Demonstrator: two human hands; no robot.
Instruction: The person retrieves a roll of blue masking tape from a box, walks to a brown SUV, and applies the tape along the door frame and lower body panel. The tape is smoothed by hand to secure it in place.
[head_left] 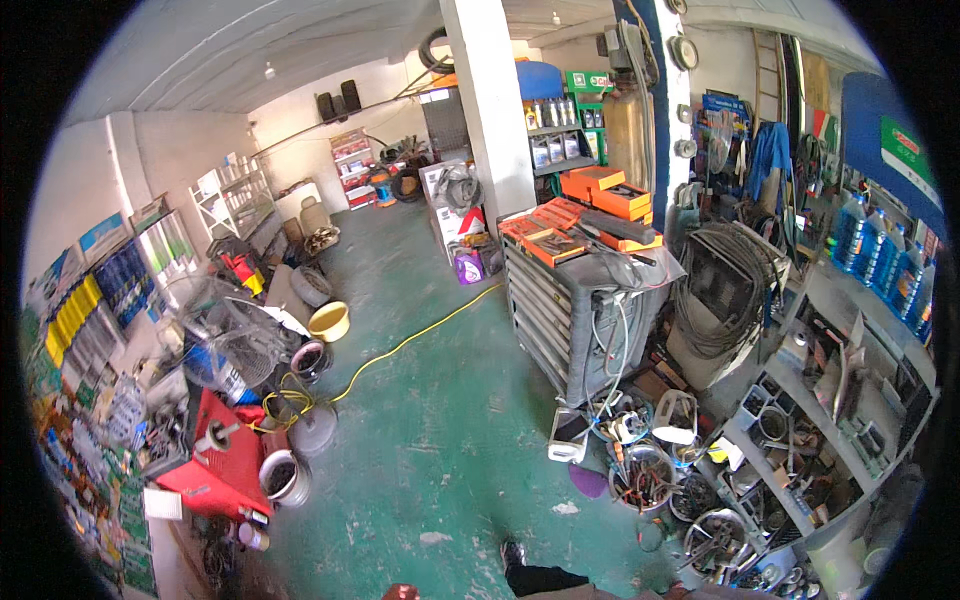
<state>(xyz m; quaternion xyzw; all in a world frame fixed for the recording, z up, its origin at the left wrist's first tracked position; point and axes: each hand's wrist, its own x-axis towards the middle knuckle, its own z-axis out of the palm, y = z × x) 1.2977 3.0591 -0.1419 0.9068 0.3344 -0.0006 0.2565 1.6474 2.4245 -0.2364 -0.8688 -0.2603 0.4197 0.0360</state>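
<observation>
At the lower edge a small reddish, skin-coloured patch (401, 592) shows, which looks like the top of my left hand; its fingers and anything in them are cut off. My right hand is out of the picture. A dark trouser leg (545, 580) and a shoe (513, 555) stand on the green floor (450, 470) just right of that patch. Nothing on the floor touches the visible part of the hand. Ahead to the right stands a grey tool cabinet (545, 320) with several drawers and orange tool trays (550, 240) on top.
A yellow cable (400, 350) runs across the floor to a red cabinet (225, 455) on the left. Beside it are a white bucket (287, 488) and a yellow basin (329, 321). On the right, buckets of metal parts (640, 475) crowd a shelf unit (850, 460); a white pillar (490, 120) rises ahead.
</observation>
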